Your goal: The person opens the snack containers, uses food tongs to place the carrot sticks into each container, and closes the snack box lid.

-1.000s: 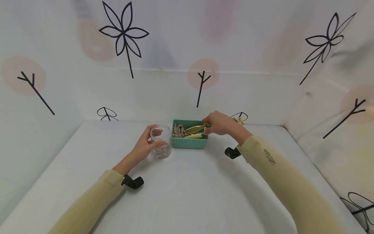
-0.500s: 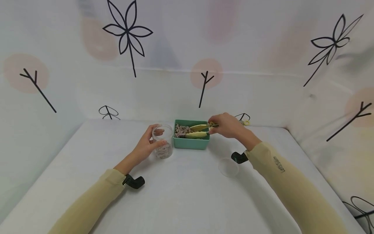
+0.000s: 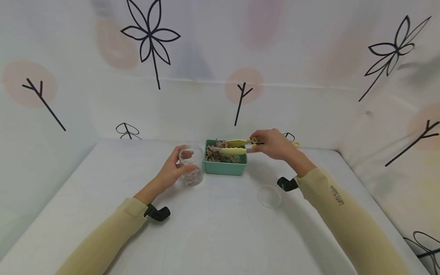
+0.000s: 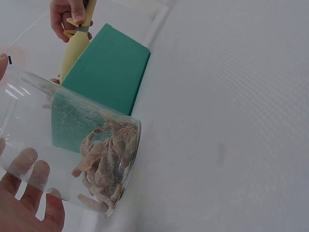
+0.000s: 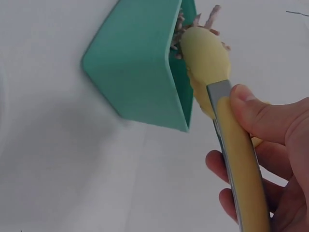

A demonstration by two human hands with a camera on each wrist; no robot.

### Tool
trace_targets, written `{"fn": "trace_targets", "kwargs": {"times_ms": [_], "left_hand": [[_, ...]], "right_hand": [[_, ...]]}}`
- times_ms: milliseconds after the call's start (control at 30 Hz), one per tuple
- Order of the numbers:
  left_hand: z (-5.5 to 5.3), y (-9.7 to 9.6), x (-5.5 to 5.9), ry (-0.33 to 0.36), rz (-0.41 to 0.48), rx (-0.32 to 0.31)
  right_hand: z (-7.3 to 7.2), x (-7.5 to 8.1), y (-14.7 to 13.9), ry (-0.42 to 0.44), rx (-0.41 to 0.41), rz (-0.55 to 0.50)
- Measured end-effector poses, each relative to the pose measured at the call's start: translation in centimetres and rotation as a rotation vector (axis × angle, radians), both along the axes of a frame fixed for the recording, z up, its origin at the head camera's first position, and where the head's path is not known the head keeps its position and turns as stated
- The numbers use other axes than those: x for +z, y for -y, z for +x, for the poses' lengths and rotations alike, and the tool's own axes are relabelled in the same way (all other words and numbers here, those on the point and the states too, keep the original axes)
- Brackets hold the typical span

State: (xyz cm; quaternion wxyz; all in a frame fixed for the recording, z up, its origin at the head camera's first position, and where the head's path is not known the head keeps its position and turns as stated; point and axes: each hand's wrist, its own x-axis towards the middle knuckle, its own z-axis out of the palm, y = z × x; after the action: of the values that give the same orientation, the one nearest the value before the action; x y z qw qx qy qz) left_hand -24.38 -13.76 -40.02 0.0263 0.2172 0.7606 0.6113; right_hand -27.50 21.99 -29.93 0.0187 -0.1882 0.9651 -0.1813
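My left hand (image 3: pixel 170 168) holds a clear jar (image 3: pixel 197 162) upright on the table, its fingers and thumb around the wall. Dusty, brownish twisted strips (image 4: pixel 106 164) cover the jar's bottom. Just right of it sits a green rectangular box (image 3: pixel 225 169) with a heap of similar strips (image 3: pixel 214 154) inside. My right hand (image 3: pixel 275 144) grips yellow tongs (image 3: pixel 237 143) by their metal-edged handle. The tong heads are over the box, and in the right wrist view several strips (image 5: pixel 212 17) stick out beside them.
A clear round lid (image 3: pixel 269 197) lies flat on the white table (image 3: pixel 220 229), in front and to the right of the box. Behind the box stands a pale cloth backdrop (image 3: pixel 192 107) with plant drawings. The jar is right next to the box.
My right hand has moved right and slightly up, lifting the tong heads from low in the box to about its rim. The left hand keeps the jar in place.
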Motion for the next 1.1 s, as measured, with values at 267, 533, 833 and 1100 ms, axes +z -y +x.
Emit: {"fn": "trace_targets", "kwargs": {"times_ms": [267,533,833,1100], "left_hand": [[0.0,0.0,0.0,-0.02,-0.01,0.006],[0.1,-0.1,0.2,-0.01,-0.008,0.008],[0.0,-0.1,-0.1,-0.018,0.008,0.003],[-0.1,0.0,-0.1,-0.022,0.006,-0.002]], "right_hand": [[0.2,0.2,-0.6,0.003,-0.02,-0.104],[0.5,0.7,-0.7,0.002,-0.038,-0.146],[0.7,1.3,-0.8,-0.004,-0.031,-0.159],[1.3,2.8,0.1,-0.073,0.029,-0.21]]}}
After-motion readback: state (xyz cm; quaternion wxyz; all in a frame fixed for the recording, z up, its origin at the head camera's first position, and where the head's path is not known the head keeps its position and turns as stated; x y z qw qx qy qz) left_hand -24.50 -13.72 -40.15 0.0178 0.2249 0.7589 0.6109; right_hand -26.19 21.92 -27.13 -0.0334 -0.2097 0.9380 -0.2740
